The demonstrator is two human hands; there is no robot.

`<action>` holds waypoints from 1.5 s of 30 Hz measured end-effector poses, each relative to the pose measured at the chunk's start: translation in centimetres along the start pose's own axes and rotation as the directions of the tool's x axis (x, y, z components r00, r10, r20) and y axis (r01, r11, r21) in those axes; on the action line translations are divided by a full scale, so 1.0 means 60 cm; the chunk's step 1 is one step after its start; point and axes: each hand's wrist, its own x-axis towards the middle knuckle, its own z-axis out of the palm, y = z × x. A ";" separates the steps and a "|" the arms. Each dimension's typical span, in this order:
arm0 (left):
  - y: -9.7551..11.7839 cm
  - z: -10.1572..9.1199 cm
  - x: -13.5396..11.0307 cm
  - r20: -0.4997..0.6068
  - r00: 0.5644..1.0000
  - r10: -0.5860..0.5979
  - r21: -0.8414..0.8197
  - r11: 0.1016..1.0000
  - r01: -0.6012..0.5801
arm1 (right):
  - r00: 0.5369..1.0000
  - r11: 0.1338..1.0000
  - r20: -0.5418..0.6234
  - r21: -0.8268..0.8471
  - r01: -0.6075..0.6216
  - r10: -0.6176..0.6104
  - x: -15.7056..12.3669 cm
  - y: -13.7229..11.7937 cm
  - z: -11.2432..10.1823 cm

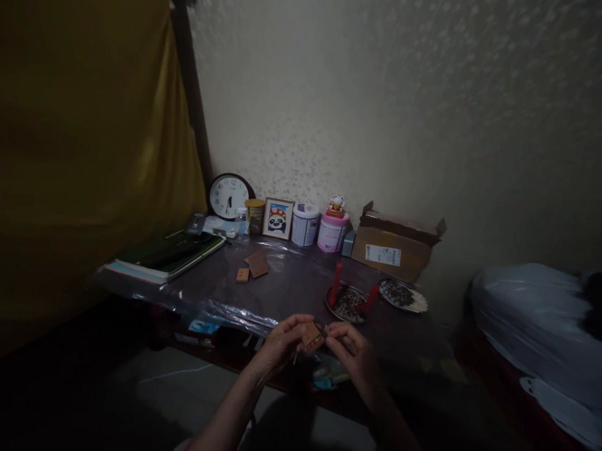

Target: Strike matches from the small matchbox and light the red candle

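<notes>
Left hand [281,342] fingers clamp the box [313,337]; right hand [356,354] beside it, grip unclear; seemingly working its edge, next needing steadiness

Central tabletop [296,275] looks open, though dim — red candles [335,286] obstruct rightward.

A film-covered surface [289,294] is carrying books [176,253], brown pieces [258,266], a jar [254,217], a bottle [241,226], a frame [278,219], two tubs [305,225], a box [394,245] and two plates [328,309].
</notes>
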 end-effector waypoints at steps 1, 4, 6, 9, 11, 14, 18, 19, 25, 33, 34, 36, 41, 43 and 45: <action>0.000 0.000 0.000 -0.010 1.000 0.010 0.005 1.000 -0.010 | 1.000 1.000 0.019 0.001 0.008 -0.008 -0.001 0.001 0.000; 0.001 0.000 0.002 -0.031 0.999 0.041 0.051 0.998 -0.039 | 0.998 0.999 0.049 -0.010 0.031 -0.030 -0.004 0.004 0.002; 0.003 -0.001 0.002 -0.041 0.997 0.060 0.124 0.991 -0.055 | 0.998 0.998 0.043 -0.031 0.047 -0.046 -0.005 0.005 0.005; 0.006 -0.003 0.001 -0.092 0.987 0.133 0.257 0.961 -0.106 | 0.998 0.995 0.029 -0.077 0.063 -0.061 -0.006 0.006 0.008; 0.006 -0.004 0.001 -0.123 0.977 0.175 0.305 0.943 -0.131 | 0.998 0.993 0.027 -0.101 0.067 -0.064 -0.006 0.006 0.010; 0.005 -0.004 0.001 -0.137 0.973 0.183 0.321 0.938 -0.132 | 0.998 0.992 0.017 -0.109 0.058 -0.057 -0.006 0.007 0.012; 0.005 0.001 -0.001 -0.139 0.970 0.202 0.336 0.931 -0.146 | 0.999 0.994 0.013 -0.098 0.048 -0.047 -0.007 0.012 0.012; 0.005 0.002 -0.002 -0.129 0.971 0.203 0.341 0.928 -0.149 | 0.999 0.993 0.013 -0.104 0.050 -0.049 -0.006 0.013 0.012; 0.005 0.006 -0.007 -0.040 0.985 0.169 0.376 0.916 -0.142 | 0.998 0.994 -0.035 -0.099 0.045 -0.049 -0.003 0.018 0.011; 0.000 0.006 -0.010 0.070 0.991 0.114 0.345 0.929 -0.132 | 0.993 0.991 -0.115 -0.134 -0.001 -0.014 0.001 0.014 0.007; -0.003 0.006 -0.009 0.076 0.991 0.109 0.332 0.934 -0.129 | 0.993 0.990 -0.115 -0.141 -0.004 -0.013 0.001 0.014 0.007; -0.008 0.004 -0.007 0.077 0.991 0.107 0.312 0.942 -0.126 | 0.994 0.987 -0.110 -0.159 0.001 -0.019 0.001 0.014 0.007; -0.012 0.002 -0.004 0.063 0.989 0.132 0.311 0.939 -0.146 | 0.993 0.990 -0.110 -0.143 0.021 -0.037 0.000 0.012 0.009; -0.010 0.003 -0.004 0.056 0.989 0.139 0.316 0.937 -0.149 | 0.993 0.992 -0.110 -0.126 0.016 -0.030 0.000 0.011 0.010; -0.008 0.005 -0.005 0.062 0.988 0.140 0.313 0.937 -0.153 | 0.994 0.993 -0.111 -0.118 0.000 -0.014 0.001 0.009 0.010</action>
